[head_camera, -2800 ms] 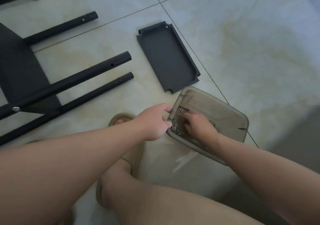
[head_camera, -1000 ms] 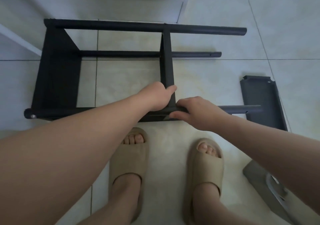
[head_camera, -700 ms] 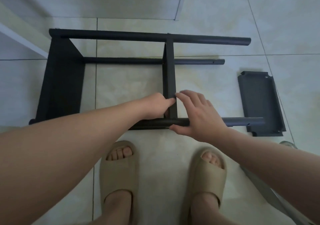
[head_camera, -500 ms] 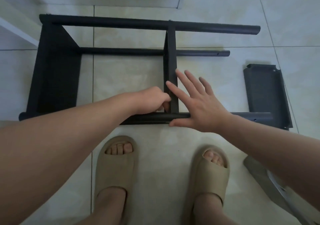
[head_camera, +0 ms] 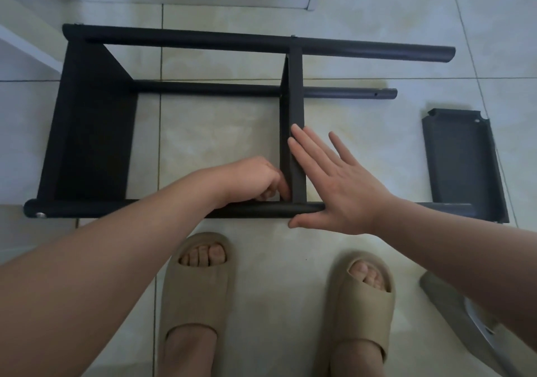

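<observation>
Black tubular rack frame (head_camera: 203,39) on floor (head_camera: 218,132), right hand (head_camera: 340,185) flat, released, against its middle panel (head_camera: 296,92), left hand (head_camera: 255,177) curled beside, grasp unclear

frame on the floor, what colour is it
The frame is plain matte black, with no pattern; the head view shows it best.

no readable text, labels or numbers; view perhaps too dim.
</observation>
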`<state>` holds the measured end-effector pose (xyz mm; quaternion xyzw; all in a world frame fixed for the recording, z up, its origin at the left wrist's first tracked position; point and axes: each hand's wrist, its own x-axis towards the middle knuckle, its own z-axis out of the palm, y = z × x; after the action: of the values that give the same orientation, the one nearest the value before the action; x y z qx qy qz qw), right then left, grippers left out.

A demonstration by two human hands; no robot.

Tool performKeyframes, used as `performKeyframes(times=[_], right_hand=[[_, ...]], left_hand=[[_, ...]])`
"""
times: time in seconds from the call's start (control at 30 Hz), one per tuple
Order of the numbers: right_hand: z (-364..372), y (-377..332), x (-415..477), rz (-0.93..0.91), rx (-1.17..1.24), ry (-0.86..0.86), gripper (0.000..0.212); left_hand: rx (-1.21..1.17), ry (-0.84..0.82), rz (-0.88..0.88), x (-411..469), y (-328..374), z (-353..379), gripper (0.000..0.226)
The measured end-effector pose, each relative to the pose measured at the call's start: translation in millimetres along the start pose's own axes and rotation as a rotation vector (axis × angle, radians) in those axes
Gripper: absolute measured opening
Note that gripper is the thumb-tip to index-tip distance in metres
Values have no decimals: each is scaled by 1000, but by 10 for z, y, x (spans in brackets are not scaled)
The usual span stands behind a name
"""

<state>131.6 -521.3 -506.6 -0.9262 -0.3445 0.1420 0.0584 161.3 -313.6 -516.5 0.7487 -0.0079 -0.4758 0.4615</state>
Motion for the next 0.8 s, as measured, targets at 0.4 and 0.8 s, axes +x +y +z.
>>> performKeyframes(times=[0.4, 0.8], right_hand=[[35, 18, 10, 4, 20, 43, 117], [26, 5, 6, 1, 15, 46, 116]], left_hand=[[-318, -137, -113, 106, -228, -151, 26], [-282, -54, -39, 96, -220, -130, 16]])
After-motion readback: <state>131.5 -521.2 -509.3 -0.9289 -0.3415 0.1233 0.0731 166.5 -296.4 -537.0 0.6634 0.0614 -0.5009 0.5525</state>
